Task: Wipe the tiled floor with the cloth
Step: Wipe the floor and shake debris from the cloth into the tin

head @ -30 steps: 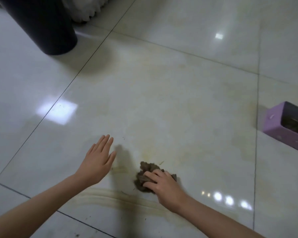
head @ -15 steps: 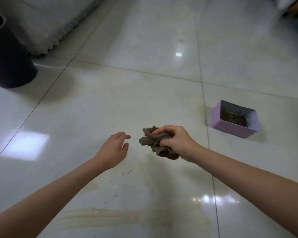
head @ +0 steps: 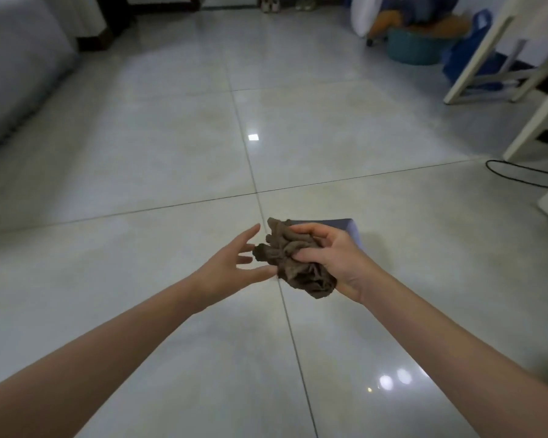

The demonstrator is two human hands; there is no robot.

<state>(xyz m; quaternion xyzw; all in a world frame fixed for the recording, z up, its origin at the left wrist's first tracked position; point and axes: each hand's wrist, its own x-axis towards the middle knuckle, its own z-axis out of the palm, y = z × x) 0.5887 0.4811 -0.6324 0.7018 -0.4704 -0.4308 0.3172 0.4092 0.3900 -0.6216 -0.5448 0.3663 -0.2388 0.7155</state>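
Over tiled floor (head: 171,159), right hand (head: 336,260) grips cloth (head: 295,263), hiding inside of box (head: 354,235); left hand (head: 225,263) spread.

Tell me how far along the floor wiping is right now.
Done: the tiled floor in view looks glossy, no obvious smears. In hand: the right hand grips the crumpled brown cloth above the floor, not wiping; the open left hand reaches toward it. Left: unclear how much; the cloth must meet the tiles to wipe more.

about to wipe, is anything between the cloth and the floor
Mostly no: the cloth, gripped by the right hand, is above bare tiled floor. Only the purple box sits just behind it.
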